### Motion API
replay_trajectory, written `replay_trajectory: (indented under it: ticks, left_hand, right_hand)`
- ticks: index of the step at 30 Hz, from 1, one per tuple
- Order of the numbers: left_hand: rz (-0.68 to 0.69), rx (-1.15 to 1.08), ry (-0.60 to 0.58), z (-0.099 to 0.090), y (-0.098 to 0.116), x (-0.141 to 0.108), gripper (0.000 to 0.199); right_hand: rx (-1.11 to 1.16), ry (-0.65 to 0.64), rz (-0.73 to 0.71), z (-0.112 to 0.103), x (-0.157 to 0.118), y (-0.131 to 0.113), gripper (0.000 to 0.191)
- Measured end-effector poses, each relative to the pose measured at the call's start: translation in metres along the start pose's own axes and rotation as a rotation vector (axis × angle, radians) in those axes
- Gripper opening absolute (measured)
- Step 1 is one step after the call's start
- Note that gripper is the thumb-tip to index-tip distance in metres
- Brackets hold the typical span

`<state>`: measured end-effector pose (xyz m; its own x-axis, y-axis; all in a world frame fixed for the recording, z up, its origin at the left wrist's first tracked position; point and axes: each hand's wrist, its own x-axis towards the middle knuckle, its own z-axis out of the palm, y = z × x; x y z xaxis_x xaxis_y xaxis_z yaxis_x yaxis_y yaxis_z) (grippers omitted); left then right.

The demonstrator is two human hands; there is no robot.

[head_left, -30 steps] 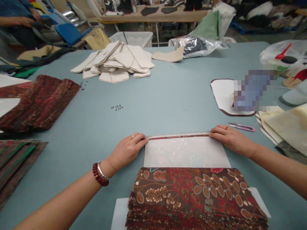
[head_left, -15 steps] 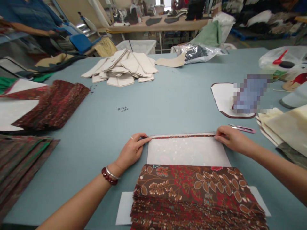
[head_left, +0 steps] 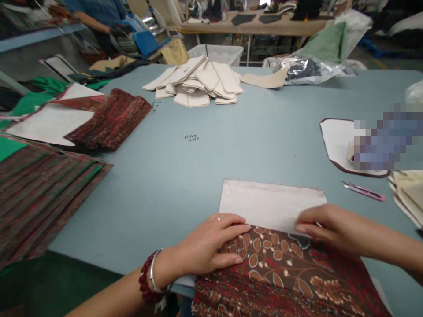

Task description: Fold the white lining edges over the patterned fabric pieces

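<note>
A stack of brown floral fabric pieces point(head_left: 277, 264) lies at the near edge of the table, leaves and red blossoms on its top piece. My left hand point(head_left: 211, 242) rests on the top piece's far left corner, its fingers stretched out. At the far right edge of that fabric, my right hand point(head_left: 325, 226) is closed in a pinch, slightly blurred, with the fabric's edge at its fingertips. Beyond the stack a white backing sheet point(head_left: 264, 200) lies flat, its near part hidden under the fabric and the right hand.
Pink-handled thread snips point(head_left: 365, 191) lie on the blue-grey table point(head_left: 148, 185) at right, near a white panel point(head_left: 340, 141) with brown trim. Cream pieces point(head_left: 201, 81) are heaped at the back. Dark red fabric bundles point(head_left: 112, 119) lie left. A person's arm point(head_left: 94, 23) shows far left.
Both hands have come nearer, from the white sheet's far corners to the floral fabric's far edge. The sheet's dark patterned strip no longer shows. My view has swung left.
</note>
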<state>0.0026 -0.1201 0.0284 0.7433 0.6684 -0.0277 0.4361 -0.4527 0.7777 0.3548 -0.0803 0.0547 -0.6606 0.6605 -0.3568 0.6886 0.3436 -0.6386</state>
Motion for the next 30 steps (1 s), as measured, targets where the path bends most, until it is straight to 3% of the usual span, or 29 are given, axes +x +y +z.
replay_trajectory:
  ticks: [2,4,7,9,11,13,15,18,21,23,26,28,30]
  left_hand:
    - [-0.004,-0.007,0.034,0.002,0.003,-0.007,0.066]
    - [-0.008,-0.073,0.064,0.001,0.002,-0.011,0.059]
    - [-0.090,-0.238,0.208,-0.005,-0.005,-0.014,0.036]
    - [-0.259,-0.363,0.402,-0.009,-0.015,-0.013,0.025]
    - [-0.458,-0.516,0.553,-0.012,-0.028,-0.009,0.018]
    - [-0.603,-0.662,0.570,-0.012,-0.040,-0.002,0.015]
    - [-0.679,-0.684,0.496,-0.010,-0.049,0.010,0.013]
    - [-0.689,-0.470,0.428,-0.007,-0.054,0.030,0.013]
    - [-0.614,-0.417,0.526,-0.007,-0.054,0.047,0.013]
    - [-0.602,-0.669,0.575,-0.008,-0.054,0.055,0.014]
    - [-0.664,-1.134,0.542,-0.007,-0.056,0.062,0.021]
    - [-0.697,-1.246,0.594,-0.004,-0.057,0.065,0.021]
    - [-0.669,-1.265,0.685,-0.001,-0.056,0.065,0.021]
  right_hand:
    - [-0.017,0.043,-0.129,0.001,0.062,-0.022,0.022]
    - [-0.153,0.116,-0.255,0.013,0.109,-0.039,0.024]
    - [-0.410,0.125,-0.343,0.035,0.143,-0.051,0.023]
    - [-0.487,0.101,-0.336,0.044,0.147,-0.050,0.009]
    - [-0.495,0.103,-0.321,0.048,0.145,-0.046,0.012]
    - [-0.486,0.119,-0.322,0.049,0.141,-0.042,0.015]
    - [-0.478,0.125,-0.323,0.049,0.140,-0.040,0.015]
    - [-0.461,0.120,-0.309,0.051,0.141,-0.041,0.013]
    - [-0.405,0.118,-0.291,0.052,0.140,-0.043,0.011]
    - [-0.335,0.117,-0.290,0.049,0.137,-0.044,0.007]
    - [-0.185,0.081,-0.313,0.037,0.133,-0.041,0.017]
    - [-0.079,0.012,-0.308,0.027,0.136,-0.040,0.014]
    - [-0.053,0.059,-0.271,0.017,0.145,-0.043,0.007]
